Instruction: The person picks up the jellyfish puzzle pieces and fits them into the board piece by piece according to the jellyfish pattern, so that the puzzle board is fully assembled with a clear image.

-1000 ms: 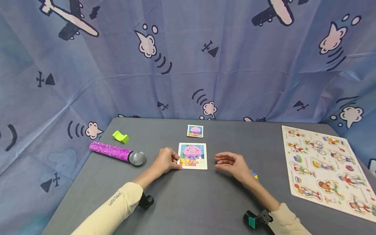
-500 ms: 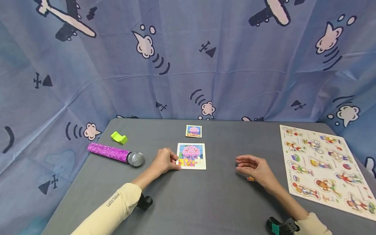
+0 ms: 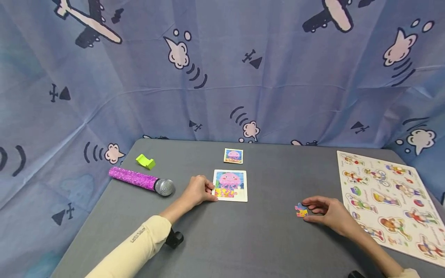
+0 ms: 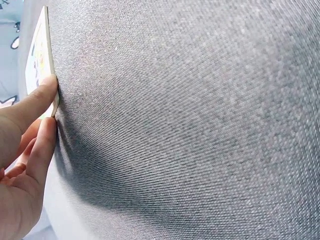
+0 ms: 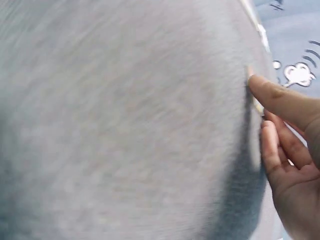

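Observation:
A square jigsaw board (image 3: 243,185) with a pink jellyfish picture and a bare patch at its lower right lies mid-table. My left hand (image 3: 200,190) pinches its lower left corner, thumb on top in the left wrist view. Farther right lies a small jigsaw piece (image 3: 300,211), blue, pink and yellow. My right hand (image 3: 328,211) has thumb and index finger at opposite edges of it, the other fingers curled. Only a sliver of the piece shows in the blurred right wrist view, by the thumb (image 5: 265,90). Behind the board lies a small jellyfish picture card (image 3: 233,156).
A glittery purple microphone (image 3: 135,179) and a lime-green curved block (image 3: 145,161) lie at the left. On the right is a large peg puzzle board (image 3: 393,204) with sports figures, close to my right forearm. A patterned blue curtain (image 3: 215,69) hangs behind the grey table (image 3: 243,243).
My right hand has moved away from beside the board to the right, past the small piece, then closed in on it from its right side. My left hand stays at the board's corner.

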A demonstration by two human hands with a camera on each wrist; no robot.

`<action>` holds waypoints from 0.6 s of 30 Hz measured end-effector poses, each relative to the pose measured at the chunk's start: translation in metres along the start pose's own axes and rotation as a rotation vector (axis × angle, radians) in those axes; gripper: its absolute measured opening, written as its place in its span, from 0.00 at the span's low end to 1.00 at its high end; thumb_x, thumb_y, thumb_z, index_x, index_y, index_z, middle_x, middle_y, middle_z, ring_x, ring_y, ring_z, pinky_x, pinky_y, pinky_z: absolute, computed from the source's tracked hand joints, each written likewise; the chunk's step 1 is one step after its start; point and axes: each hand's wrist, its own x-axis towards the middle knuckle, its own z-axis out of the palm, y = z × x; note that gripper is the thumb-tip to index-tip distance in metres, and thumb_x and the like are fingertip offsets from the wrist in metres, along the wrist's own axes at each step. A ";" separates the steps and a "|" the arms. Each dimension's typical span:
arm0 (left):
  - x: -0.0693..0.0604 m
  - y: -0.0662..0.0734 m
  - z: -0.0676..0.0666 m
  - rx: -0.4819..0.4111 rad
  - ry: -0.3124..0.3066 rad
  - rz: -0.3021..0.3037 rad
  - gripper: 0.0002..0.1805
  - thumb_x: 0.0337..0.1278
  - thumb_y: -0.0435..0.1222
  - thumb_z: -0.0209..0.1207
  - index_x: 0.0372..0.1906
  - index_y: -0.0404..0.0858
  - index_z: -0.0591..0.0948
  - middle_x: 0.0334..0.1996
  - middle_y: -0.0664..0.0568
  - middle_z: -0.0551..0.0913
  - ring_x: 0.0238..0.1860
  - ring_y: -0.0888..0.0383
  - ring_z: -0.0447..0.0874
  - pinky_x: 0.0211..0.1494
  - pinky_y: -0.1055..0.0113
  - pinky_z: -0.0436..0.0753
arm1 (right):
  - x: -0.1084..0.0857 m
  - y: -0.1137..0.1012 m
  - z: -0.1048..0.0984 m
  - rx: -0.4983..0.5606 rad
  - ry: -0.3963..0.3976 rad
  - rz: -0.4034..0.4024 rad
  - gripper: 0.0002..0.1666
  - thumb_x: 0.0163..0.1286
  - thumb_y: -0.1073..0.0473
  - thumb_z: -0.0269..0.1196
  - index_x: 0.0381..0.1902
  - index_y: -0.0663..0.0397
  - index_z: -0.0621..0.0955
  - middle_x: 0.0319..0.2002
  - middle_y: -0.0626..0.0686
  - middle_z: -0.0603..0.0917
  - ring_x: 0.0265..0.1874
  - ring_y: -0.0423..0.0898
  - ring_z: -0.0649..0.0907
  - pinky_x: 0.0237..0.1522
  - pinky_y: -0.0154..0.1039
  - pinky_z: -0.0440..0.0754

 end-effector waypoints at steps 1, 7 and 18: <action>0.001 0.000 0.000 -0.002 0.001 0.000 0.16 0.27 0.28 0.78 0.28 0.28 0.84 0.25 0.48 0.79 0.23 0.65 0.75 0.27 0.76 0.76 | -0.001 0.000 0.000 -0.025 0.000 -0.010 0.22 0.48 0.69 0.74 0.42 0.68 0.82 0.38 0.61 0.85 0.32 0.34 0.82 0.31 0.27 0.81; 0.001 -0.003 0.002 -0.005 0.010 0.014 0.16 0.26 0.28 0.79 0.27 0.29 0.84 0.24 0.49 0.79 0.23 0.66 0.73 0.27 0.77 0.75 | 0.000 0.002 0.002 -0.072 0.039 -0.061 0.18 0.47 0.70 0.74 0.38 0.65 0.83 0.34 0.58 0.86 0.29 0.33 0.82 0.29 0.26 0.80; 0.000 -0.002 0.002 0.003 -0.005 0.006 0.16 0.27 0.28 0.78 0.27 0.29 0.84 0.25 0.49 0.79 0.23 0.66 0.73 0.27 0.76 0.75 | 0.007 -0.006 0.009 0.394 -0.030 0.101 0.21 0.55 0.74 0.68 0.46 0.78 0.75 0.38 0.46 0.86 0.35 0.38 0.85 0.34 0.33 0.83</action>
